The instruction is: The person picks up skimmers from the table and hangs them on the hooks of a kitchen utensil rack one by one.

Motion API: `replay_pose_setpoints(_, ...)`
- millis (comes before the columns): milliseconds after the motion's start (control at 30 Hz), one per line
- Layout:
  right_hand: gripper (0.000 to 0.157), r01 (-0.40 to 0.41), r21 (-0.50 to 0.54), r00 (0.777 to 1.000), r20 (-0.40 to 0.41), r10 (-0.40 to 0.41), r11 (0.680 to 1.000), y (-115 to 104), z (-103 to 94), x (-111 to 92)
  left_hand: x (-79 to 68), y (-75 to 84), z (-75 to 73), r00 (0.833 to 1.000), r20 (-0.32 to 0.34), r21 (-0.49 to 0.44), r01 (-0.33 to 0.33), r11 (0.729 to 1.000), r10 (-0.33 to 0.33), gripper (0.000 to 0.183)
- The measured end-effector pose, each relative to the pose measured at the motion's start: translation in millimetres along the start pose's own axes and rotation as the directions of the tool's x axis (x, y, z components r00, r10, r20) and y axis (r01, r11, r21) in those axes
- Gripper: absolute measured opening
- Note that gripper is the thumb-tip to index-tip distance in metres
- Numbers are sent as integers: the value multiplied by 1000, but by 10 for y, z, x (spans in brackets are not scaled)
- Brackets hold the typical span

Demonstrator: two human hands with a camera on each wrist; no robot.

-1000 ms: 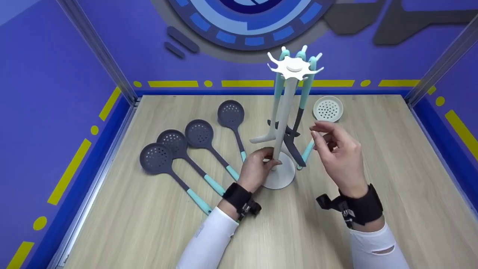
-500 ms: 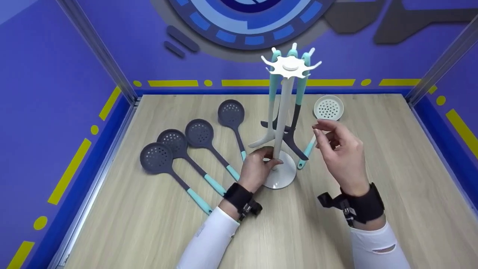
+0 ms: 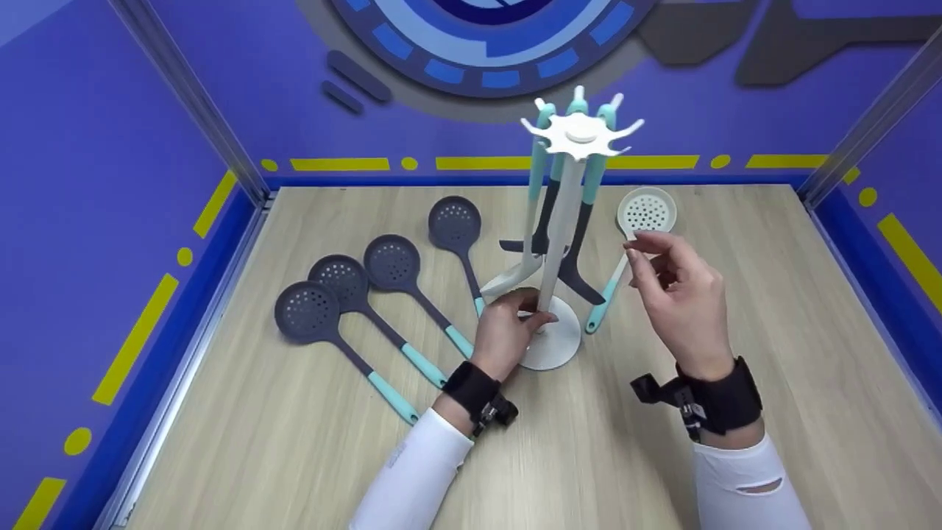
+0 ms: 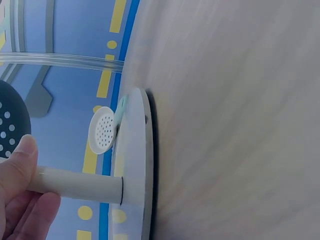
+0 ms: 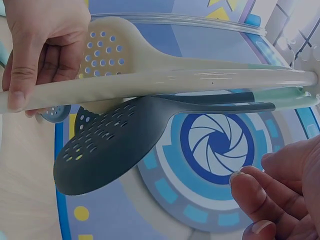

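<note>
My left hand (image 3: 504,331) grips the white pole (image 3: 563,228) of a utensil stand low down, just above its round base (image 3: 558,346). On the stand's hooked top (image 3: 581,136), skimmers with mint handles hang at the far side. Among them are a dark grey skimmer (image 5: 105,145) and a cream one (image 5: 110,50). My right hand (image 3: 684,302) hovers to the right of the stand, fingers loosely bent, thumb near the index finger, holding nothing. Behind it a white skimmer (image 3: 647,210) lies on the table, part of its handle hidden by the fingers.
Several dark grey skimmers, such as the leftmost skimmer (image 3: 307,313), lie fanned out on the wooden table (image 3: 243,442) left of the stand. Blue printed walls (image 3: 221,88) with metal corner posts enclose the table at the back and sides.
The stand's top has shifted slightly left, then back right. The hanging skimmers have swung, the white one ending lower and further left. My right hand has drifted slightly right.
</note>
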State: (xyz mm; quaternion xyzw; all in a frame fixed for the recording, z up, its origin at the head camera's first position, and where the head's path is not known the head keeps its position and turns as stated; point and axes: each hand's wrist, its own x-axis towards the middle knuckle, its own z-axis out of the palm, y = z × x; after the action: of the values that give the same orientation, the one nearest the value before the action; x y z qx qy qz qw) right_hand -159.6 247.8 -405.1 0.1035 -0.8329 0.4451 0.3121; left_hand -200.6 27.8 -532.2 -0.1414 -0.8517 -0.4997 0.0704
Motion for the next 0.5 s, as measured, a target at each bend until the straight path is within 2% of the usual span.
replay_pose_setpoints(167,23,-25,-31,1000,-15,24,999,130,-23,49,-1,13,7,999,22,-52,43,998,-42,27)
replay_pose_setpoints(300,24,-64,-72,998,-8,64,995,232,-51,83,10,32,3,998,37,-45,61,997,-60,27)
replay_pose_setpoints(400,27,-121,-138,991,37,127,983,314,-84,104,5,42,-5,997,51,0,50,999,-50,29)
replay_pose_setpoints(500,31,-164,-228,975,108,192,960,449,-101,115,-12,47,-7,998,63,31,25,999,-27,31)
